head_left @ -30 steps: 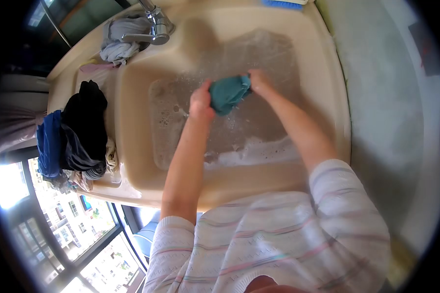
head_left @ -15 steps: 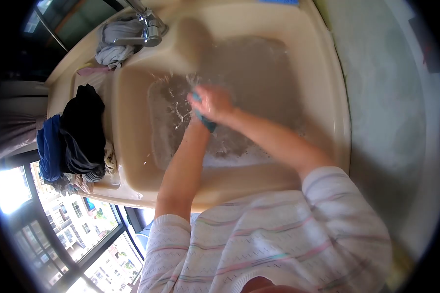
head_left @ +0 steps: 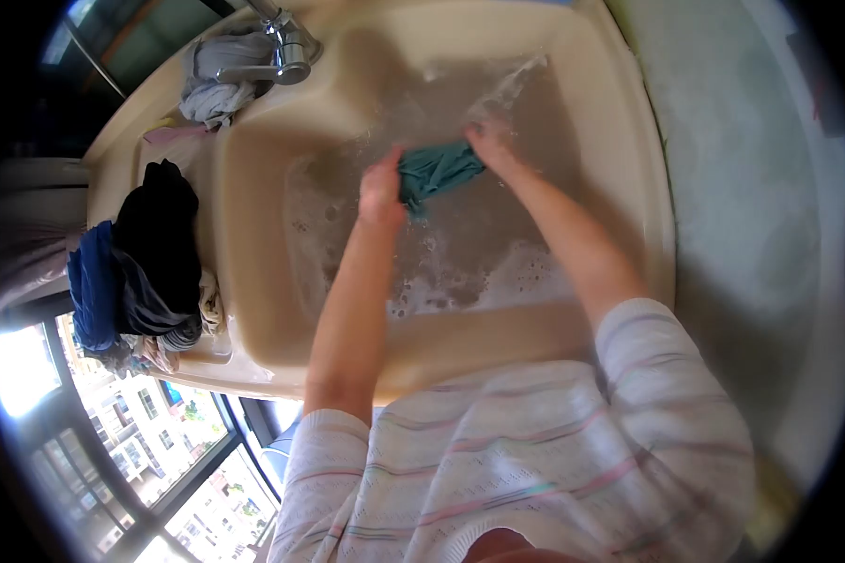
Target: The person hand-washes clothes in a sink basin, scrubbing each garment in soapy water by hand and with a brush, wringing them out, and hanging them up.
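A wet teal cloth [head_left: 438,172] stretches between my two hands over cloudy, soapy water [head_left: 460,235] in a beige sink [head_left: 263,225]. At the cloth's left end my left hand [head_left: 382,188] is closed around it. My right hand [head_left: 490,145] grips the other end, its fingers somewhat blurred. Whether the garment is a sock, underwear or something else I cannot make out. Foam floats on the water below the cloth, and a splash shows beyond my right hand.
Dark and blue clothes [head_left: 155,253] lie heaped on the sink's left ledge. Grey cloth [head_left: 225,80] sits beside the chrome faucet [head_left: 291,56], near a pink item [head_left: 174,136]. A window [head_left: 150,422] is at lower left, and a pale wall [head_left: 732,188] runs along the right.
My hands were together at the left of the basin, with the teal cloth bunched between them. Now they are apart, the right one farther right, and the cloth is spread between them.
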